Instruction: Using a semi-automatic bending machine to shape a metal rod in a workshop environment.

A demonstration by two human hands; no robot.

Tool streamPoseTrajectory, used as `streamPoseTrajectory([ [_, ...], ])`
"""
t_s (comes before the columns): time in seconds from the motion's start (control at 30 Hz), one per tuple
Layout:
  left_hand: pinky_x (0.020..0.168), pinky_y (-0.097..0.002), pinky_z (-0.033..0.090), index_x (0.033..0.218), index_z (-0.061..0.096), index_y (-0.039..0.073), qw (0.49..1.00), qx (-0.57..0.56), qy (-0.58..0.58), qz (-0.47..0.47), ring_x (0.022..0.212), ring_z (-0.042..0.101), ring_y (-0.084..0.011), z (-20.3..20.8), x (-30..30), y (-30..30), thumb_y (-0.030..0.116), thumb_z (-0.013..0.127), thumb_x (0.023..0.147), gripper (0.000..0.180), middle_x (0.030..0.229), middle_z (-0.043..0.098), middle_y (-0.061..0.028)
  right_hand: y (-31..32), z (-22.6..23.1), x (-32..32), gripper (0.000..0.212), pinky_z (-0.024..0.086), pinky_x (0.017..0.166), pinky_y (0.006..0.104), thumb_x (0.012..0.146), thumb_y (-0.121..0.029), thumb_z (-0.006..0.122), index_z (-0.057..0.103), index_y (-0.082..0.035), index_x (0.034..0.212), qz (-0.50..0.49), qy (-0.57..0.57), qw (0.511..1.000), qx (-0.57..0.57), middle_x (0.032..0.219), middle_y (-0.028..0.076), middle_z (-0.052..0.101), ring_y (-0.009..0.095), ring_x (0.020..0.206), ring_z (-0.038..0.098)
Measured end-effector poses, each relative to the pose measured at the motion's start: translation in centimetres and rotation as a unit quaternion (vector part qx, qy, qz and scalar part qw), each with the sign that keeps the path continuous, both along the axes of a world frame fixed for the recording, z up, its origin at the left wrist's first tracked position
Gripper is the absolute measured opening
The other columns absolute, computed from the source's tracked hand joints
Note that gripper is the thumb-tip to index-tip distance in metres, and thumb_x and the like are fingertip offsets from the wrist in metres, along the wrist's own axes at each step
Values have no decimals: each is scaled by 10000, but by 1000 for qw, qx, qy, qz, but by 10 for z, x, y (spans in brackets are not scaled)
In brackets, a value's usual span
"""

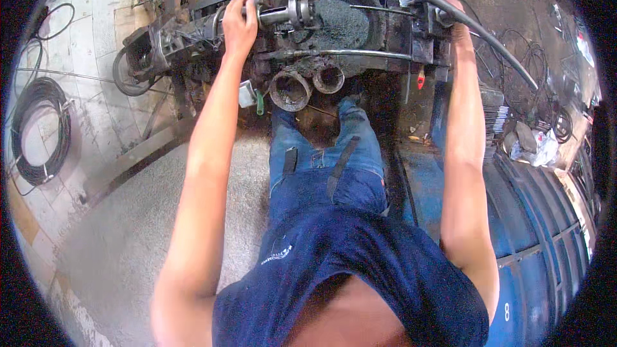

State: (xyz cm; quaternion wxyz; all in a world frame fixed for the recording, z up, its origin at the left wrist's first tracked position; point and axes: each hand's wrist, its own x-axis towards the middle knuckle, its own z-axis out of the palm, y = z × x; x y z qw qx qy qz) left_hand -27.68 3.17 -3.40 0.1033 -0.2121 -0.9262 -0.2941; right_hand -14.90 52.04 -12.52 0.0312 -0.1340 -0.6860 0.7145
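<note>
A dark, greasy machine [270, 56] stretches across the top of the view in front of me. My left hand [240, 26] lies on its left part, fingers bent down over the metal shaft [277, 15]. Beside that hand the shaft carries a round flanged fitting [300, 11]. Behind it is a round pan [344, 22] of dark grey grainy material. At the machine's right end, my right hand [459, 18] curls around a part by a round metal knob [443, 17]. A long grey pipe [479, 29] crosses over this hand and hides some fingers, so what they grip is unclear.
Two open round tubes, a wide one [290, 90] and a smaller one [328, 79], sit under the machine near my legs. A black cable coil [44, 132] lies on the left floor tiles. Blue metal drums [533, 218] stand at the right, near a red-handled tool [420, 79].
</note>
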Motion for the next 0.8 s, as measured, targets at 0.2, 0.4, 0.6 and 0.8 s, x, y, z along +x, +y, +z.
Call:
streamPoseTrajectory([
  [0.2,871,-418,477,1051,655,-11,999,5,-50,-20,978,624,-378,-35,-32,18,299,498,972,356,1030,661,-207,-18,26,-10,293,472,851,278,874,-210,578,686,52,951,118,222,968,13,995,126,691,160,906,612],
  [0.4,873,-349,475,1094,652,-18,995,48,-87,-8,942,652,-261,-40,-32,22,321,433,993,415,980,696,-149,-16,14,-19,208,494,895,418,914,-214,570,614,-39,1018,176,239,945,134,1053,201,661,334,1006,632],
  [0.6,854,-339,483,1136,635,-6,987,75,-139,15,905,645,-234,-39,-30,24,311,429,995,403,953,694,-137,-37,5,-38,140,518,846,411,873,-88,570,550,-14,990,206,337,894,211,1012,208,665,349,953,648],
  [0.8,854,-342,483,1153,631,-3,994,52,-100,-12,921,655,-258,-35,-35,22,302,425,998,399,964,695,-149,-76,41,-44,279,439,888,284,833,-118,492,651,100,904,151,25,984,93,979,143,667,211,923,604],
])
